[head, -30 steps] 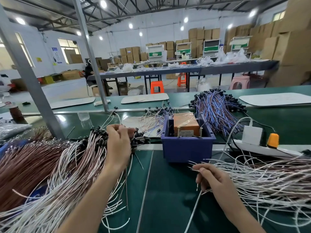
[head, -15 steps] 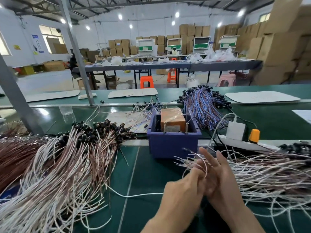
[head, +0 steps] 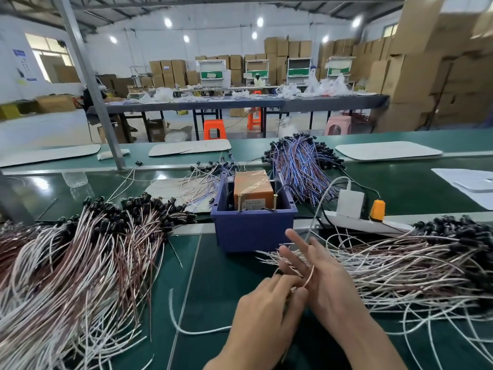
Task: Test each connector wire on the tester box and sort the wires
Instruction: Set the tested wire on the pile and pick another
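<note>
Well left of both hands lies the left heap (head: 80, 263) of wires, seemingly those already sorted. The left hand (head: 266, 313) pinches one connector wire (head: 309, 276) against the right hand (head: 329, 281), whose fingers are straight and spread, and the tester box (head: 253, 190) sits just beyond them, untouched. Right of the right hand sprawls the right heap (head: 400, 263), so I judge that much testing is left.

One head-worn view, close above the left hand (head: 266, 319) and right hand (head: 328, 279), facing forward and down across the worktop (head: 226, 276).
</note>
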The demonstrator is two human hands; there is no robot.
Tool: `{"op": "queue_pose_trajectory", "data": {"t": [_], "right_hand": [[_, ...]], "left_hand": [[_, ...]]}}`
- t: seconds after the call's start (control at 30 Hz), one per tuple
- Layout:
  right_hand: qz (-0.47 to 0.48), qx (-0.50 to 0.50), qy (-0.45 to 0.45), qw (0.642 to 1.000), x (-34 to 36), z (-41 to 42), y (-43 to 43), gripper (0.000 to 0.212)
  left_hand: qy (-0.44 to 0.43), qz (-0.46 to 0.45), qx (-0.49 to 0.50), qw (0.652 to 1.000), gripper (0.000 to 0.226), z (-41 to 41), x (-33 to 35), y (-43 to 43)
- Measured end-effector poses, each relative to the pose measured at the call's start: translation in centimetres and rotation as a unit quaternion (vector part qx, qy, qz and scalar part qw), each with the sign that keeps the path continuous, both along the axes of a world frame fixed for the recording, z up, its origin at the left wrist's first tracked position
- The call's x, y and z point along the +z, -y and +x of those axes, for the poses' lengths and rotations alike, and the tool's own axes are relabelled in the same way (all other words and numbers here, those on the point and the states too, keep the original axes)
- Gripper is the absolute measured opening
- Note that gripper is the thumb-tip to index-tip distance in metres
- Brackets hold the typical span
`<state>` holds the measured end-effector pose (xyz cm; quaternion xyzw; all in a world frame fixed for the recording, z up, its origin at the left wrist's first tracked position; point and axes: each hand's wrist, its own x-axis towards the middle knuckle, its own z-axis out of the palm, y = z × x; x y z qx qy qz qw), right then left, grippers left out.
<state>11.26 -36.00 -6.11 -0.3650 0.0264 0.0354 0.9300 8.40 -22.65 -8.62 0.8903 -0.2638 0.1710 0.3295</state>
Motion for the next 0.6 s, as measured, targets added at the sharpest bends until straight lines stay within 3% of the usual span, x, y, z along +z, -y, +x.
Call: {"op": "queue_pose_trajectory", "data": {"t": [0.1, 0.27, 0.3, 0.43, 0.5, 0.6], "right_hand": [[0.008, -0.029, 0.018, 0.999, -0.1, 0.3, 0.1, 0.054], [-0.007, -0.067, 0.039, 0.997, -0.4, 0.2, 0.5, 0.061], [-0.003, -0.072, 0.036, 0.997, -0.4, 0.2, 0.8, 0.053], [0.061, -0.090, 0.011, 0.994, -0.3, 0.3, 2.0, 0.015], [0.087, -0.079, 0.000, 0.993, -0.2, 0.3, 2.3, 0.017], [0.069, -0.028, -0.017, 0.997, -0.5, 0.1, 2.1, 0.040]], "left_hand": [[-0.057, -0.019, -0.022, 0.998, 0.055, 0.1, 0.3, 0.0], [-0.087, -0.012, -0.086, 0.992, 0.038, -0.1, -0.1, -0.2], [-0.066, 0.019, -0.085, 0.994, 0.033, 0.1, 0.0, -0.3], [0.149, 0.105, 0.004, 0.983, 0.029, 1.8, -0.3, -1.8], [0.170, 0.118, 0.047, 0.977, 0.031, 2.6, -0.2, -2.9], [0.165, 0.123, 0.130, 0.970, 0.032, 3.0, 0.2, -4.7]]}}
